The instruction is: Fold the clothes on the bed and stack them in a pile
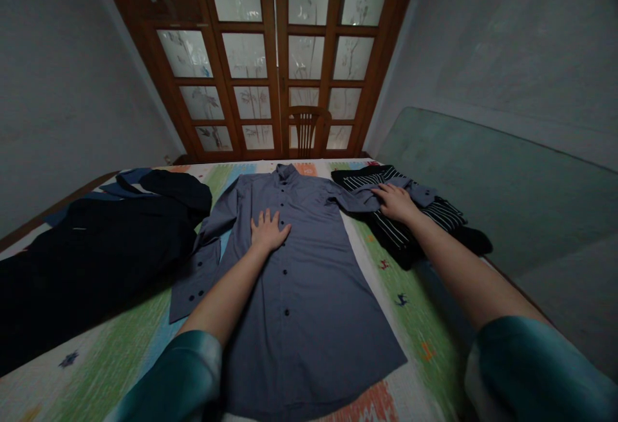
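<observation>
A grey-blue button-up shirt point(309, 293) lies face up on the bed, its collar at the far end and its dark buttons down the middle. My left hand point(268, 230) rests flat on the shirt's chest beside the button line, fingers spread. Over at the right, my right hand point(393, 201) lies on the shirt's outstretched sleeve, fingers extended. That sleeve runs across a pile of black and white striped clothing point(393, 232). The other sleeve point(205, 264) is bent down along the shirt's left side, with its buttoned cuff near my left forearm.
Dark clothes point(111, 235) are heaped on the left of the bed. A patterned, striped sheet point(111, 357) covers the bed. Beyond the far edge stand a wooden chair point(305, 129) and glass-paned wooden doors point(279, 87). A pale green panel point(483, 171) leans along the right wall.
</observation>
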Available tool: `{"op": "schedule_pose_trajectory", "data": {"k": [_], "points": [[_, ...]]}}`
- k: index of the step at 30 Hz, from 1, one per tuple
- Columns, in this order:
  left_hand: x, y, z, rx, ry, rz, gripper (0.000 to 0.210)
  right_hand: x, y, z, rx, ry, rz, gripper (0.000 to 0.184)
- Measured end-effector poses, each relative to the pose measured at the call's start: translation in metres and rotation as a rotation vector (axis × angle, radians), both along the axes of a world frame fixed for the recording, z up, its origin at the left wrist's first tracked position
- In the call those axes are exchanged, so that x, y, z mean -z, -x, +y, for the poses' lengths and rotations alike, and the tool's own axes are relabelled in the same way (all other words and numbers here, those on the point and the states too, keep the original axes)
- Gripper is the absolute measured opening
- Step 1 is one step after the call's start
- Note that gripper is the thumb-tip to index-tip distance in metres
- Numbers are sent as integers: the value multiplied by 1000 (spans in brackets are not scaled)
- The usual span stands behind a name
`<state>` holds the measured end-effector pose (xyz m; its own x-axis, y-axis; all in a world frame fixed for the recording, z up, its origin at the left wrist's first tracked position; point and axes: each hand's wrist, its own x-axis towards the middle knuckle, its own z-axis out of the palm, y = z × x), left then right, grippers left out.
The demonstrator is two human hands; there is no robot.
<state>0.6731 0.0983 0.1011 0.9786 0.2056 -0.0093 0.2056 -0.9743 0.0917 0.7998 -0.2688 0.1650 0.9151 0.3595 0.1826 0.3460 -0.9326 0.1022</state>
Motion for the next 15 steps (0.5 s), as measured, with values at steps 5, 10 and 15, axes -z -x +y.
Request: {"op": "schedule_pose_trajectory", "data": {"k": [5,10,15], "points": [[-1,0,0,-1,-1,-7,79,-12,-27,-21,38,-112,1,40],[0,0,0,-5,1,3,79,-21,-38,-33,-52,51,75,43],[1,0,0,-5,-3,-7,78,-8,-28,-41,-28,96,-7,54]]}}
